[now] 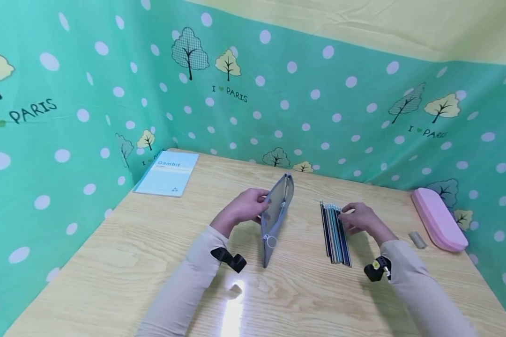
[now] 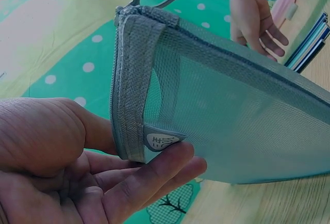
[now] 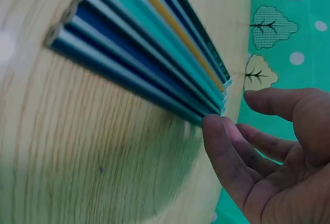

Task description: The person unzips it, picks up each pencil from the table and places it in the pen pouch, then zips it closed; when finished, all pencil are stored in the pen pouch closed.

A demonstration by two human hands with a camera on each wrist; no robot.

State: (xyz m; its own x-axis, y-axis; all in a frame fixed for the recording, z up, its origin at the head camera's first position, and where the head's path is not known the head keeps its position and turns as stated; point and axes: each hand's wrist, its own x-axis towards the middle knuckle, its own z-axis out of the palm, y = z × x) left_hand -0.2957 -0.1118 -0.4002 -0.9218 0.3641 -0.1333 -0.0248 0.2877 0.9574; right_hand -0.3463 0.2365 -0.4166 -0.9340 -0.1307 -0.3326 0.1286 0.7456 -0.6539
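Observation:
My left hand (image 1: 246, 206) pinches a grey-blue mesh zipper pouch (image 2: 221, 105) by one side, thumb on one face and fingertips beside its small label. On edge over the table, the pouch has its zipped side up and seems to gap there; a ring pull (image 1: 271, 241) hangs at the near end. To its right, several pencils (image 1: 334, 234) in blue, teal, dark and yellow lie side by side. My right hand (image 3: 278, 152) is at their far ends, thumb apart from the bent fingers. One fingertip meets or nearly meets the outermost pencil; nothing is gripped.
On the wooden table (image 1: 152, 262), a light blue notebook (image 1: 167, 174) lies at the back left. A pink case (image 1: 440, 219) and a small grey eraser-like block (image 1: 417, 240) are at the right. A green dotted cloth (image 1: 253, 107) hangs around the back and sides.

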